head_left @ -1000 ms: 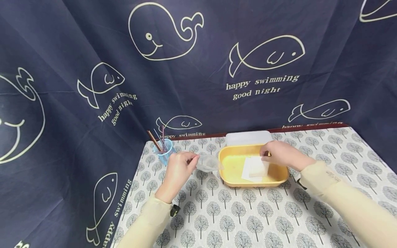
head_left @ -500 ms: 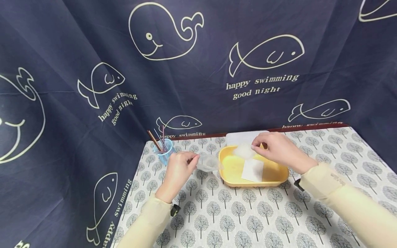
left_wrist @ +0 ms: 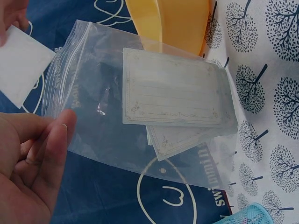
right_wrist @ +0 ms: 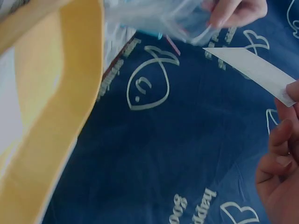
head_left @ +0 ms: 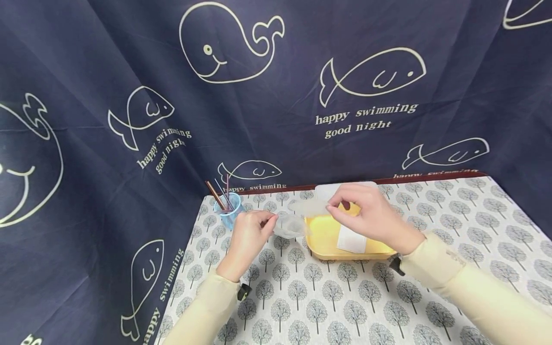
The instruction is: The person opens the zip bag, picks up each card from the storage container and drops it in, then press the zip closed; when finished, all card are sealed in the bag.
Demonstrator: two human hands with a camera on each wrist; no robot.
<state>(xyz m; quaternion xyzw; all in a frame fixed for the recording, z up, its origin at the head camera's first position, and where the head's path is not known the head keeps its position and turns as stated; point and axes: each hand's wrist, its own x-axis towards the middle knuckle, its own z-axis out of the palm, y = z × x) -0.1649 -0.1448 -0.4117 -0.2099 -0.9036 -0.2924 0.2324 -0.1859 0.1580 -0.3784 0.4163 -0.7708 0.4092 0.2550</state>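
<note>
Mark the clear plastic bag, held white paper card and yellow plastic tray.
Clear plastic bag (left_wrist: pixel 103 126): left wrist view, bare film.
Held white paper card (right_wrist: pixel 257 72): right wrist view, face.
Yellow plastic tray (head_left: pixel 323 235): head view, floor.

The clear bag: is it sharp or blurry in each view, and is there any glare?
Left wrist view: the clear bag is fairly sharp, with a small bright glint on its film; right wrist view: the bag is smeared and soft, as is the yellow tray, while the white card has crisper edges; head view: the bag looks faint against the tree-print cloth.
</note>
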